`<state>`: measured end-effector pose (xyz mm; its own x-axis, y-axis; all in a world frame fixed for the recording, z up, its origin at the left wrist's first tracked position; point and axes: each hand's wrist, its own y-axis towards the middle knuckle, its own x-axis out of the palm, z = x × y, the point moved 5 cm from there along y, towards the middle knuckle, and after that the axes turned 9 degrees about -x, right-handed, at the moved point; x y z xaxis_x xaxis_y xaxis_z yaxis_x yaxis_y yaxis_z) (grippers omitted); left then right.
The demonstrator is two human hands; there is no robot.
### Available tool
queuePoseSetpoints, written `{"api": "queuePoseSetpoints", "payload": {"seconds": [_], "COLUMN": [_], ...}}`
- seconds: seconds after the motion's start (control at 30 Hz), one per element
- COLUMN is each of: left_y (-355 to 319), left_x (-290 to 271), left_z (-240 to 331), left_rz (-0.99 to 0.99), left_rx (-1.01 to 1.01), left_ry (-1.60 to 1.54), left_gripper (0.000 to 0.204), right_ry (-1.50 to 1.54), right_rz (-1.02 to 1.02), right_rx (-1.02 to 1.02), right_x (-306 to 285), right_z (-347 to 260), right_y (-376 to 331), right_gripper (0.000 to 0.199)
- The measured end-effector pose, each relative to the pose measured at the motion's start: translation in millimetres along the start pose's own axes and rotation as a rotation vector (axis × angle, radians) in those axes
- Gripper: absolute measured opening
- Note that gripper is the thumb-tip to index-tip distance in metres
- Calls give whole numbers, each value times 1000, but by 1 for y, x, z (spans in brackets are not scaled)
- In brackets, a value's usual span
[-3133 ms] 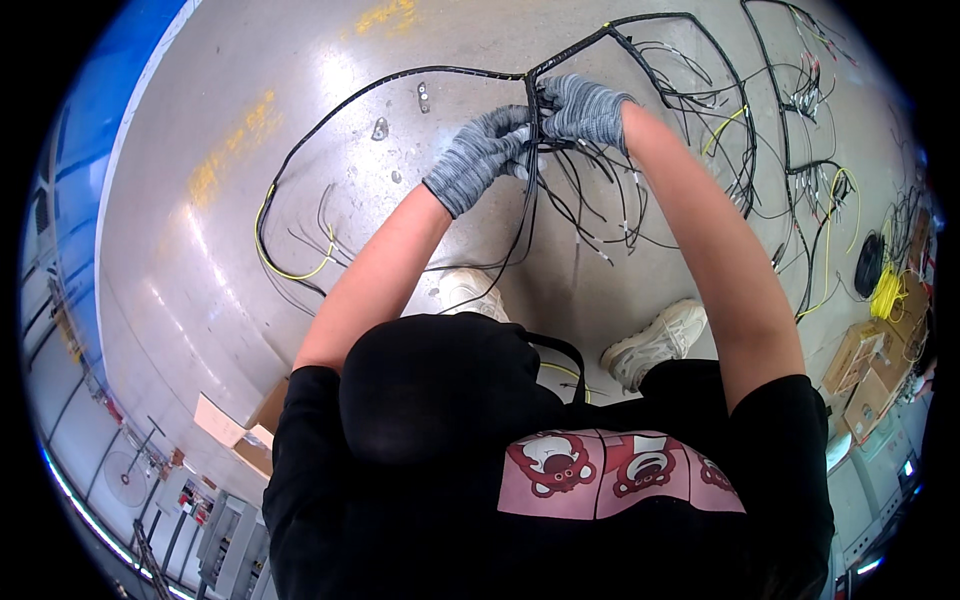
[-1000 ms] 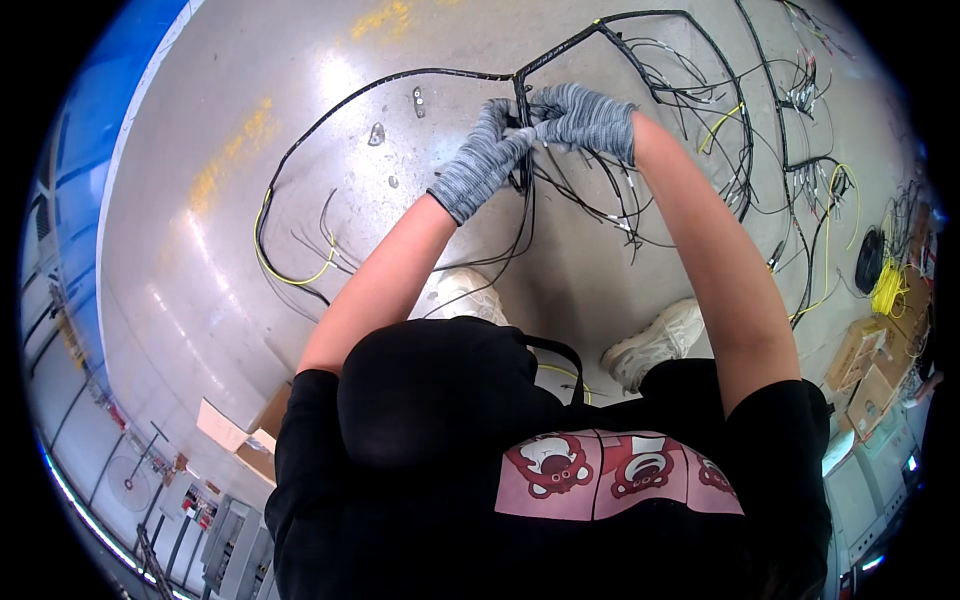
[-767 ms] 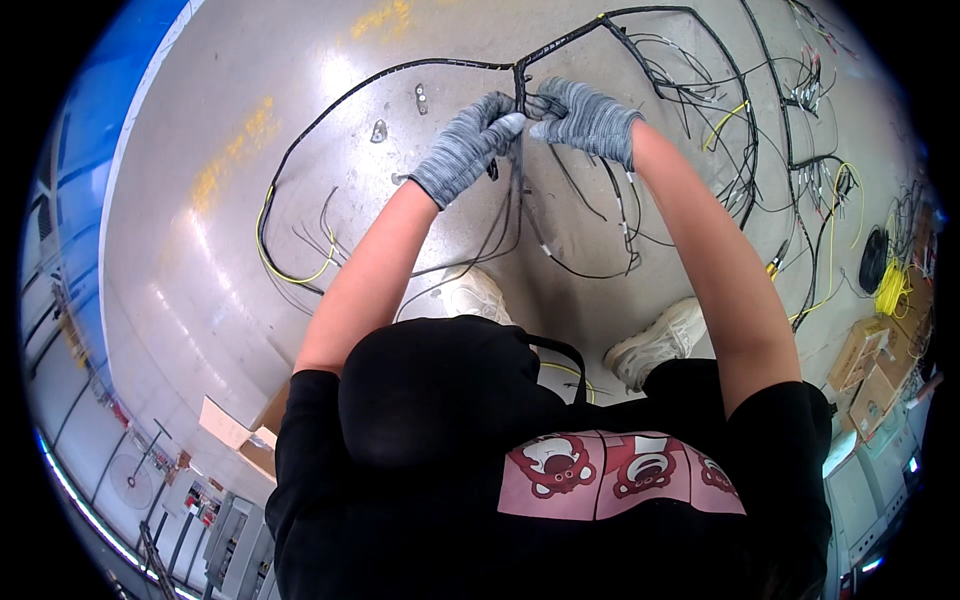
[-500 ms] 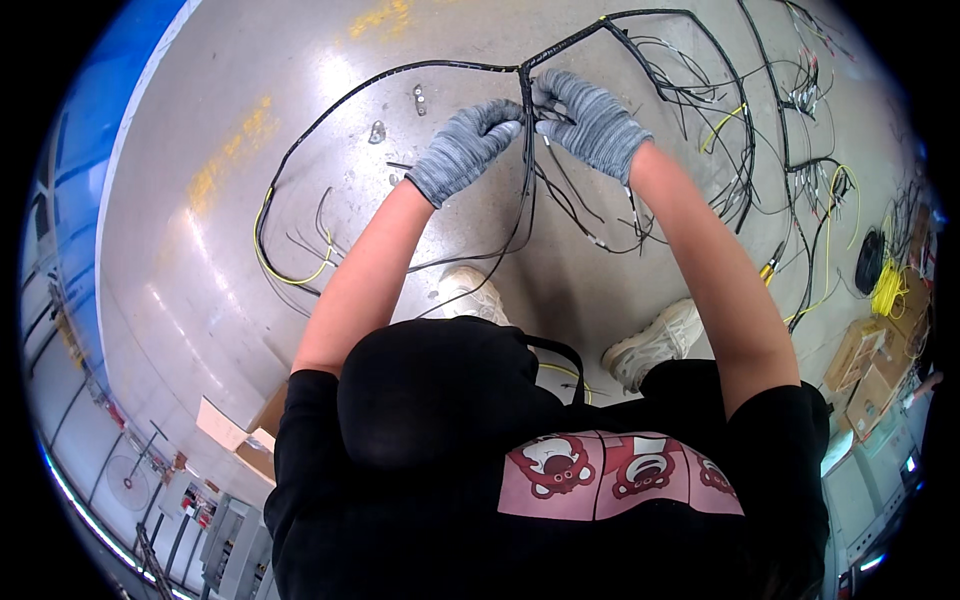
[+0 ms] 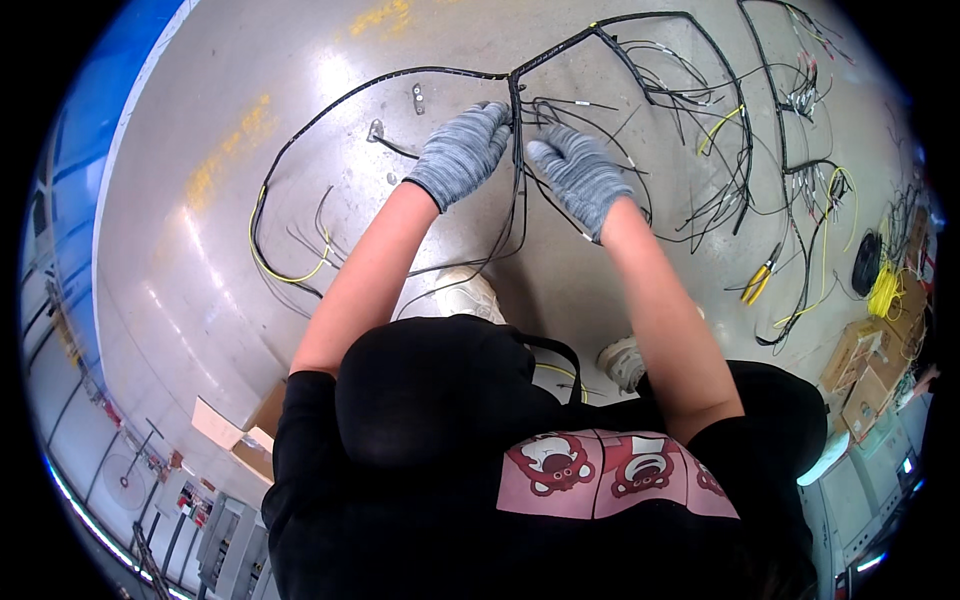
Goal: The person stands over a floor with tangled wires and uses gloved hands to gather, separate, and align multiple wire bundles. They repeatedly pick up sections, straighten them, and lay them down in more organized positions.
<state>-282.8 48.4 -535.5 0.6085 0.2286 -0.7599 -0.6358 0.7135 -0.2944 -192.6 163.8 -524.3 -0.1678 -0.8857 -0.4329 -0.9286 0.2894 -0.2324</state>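
Note:
A black wire harness (image 5: 553, 53) lies on the grey floor, its taped trunk forking into branches with loose wire ends. My left hand (image 5: 462, 155), in a grey knitted glove, is closed around the short middle branch just below the fork. Just right of that branch is my right hand (image 5: 582, 178), gloved alike, its thumb and fingers a little apart with nothing visible between them. Thin black wires (image 5: 625, 150) fan out around and beneath it. From the fork, a long branch (image 5: 345, 97) curves left, ending in black and yellow-green wires.
Yellow-handled pliers (image 5: 760, 278) lie on the floor at the right. Another wire harness (image 5: 778, 110) is beyond them, with a yellow wire coil (image 5: 886, 292) and a black coil (image 5: 868, 262). Cardboard boxes (image 5: 855, 355) stand at right, another box (image 5: 235, 430) at lower left.
My right hand has come off the wires by the fork and moved down, toward me. My left hand stays on the branch, which has shifted slightly left. The pliers are now fully visible.

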Motion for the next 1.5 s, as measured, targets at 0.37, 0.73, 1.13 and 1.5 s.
{"api": "queuePoseSetpoints", "payload": {"seconds": [0.37, 0.73, 1.13, 1.5], "left_y": [-4, -42, -3, -13], "left_x": [-13, 10, 42, 45], "left_z": [19, 76, -14, 0], "left_rz": [-39, -455, -216, -273], "left_rx": [-66, 190, -438, -466], "left_ry": [455, 148, -1143, -1599], "left_gripper": [25, 24, 32, 24], "right_ry": [838, 710, 470, 650], "right_rz": [63, -191, -76, 55], "right_rx": [459, 396, 260, 395], "right_x": [41, 44, 23, 29], "right_z": [36, 38, 35, 62], "right_y": [16, 26, 24, 4], "right_gripper": [20, 17, 16, 10]}}
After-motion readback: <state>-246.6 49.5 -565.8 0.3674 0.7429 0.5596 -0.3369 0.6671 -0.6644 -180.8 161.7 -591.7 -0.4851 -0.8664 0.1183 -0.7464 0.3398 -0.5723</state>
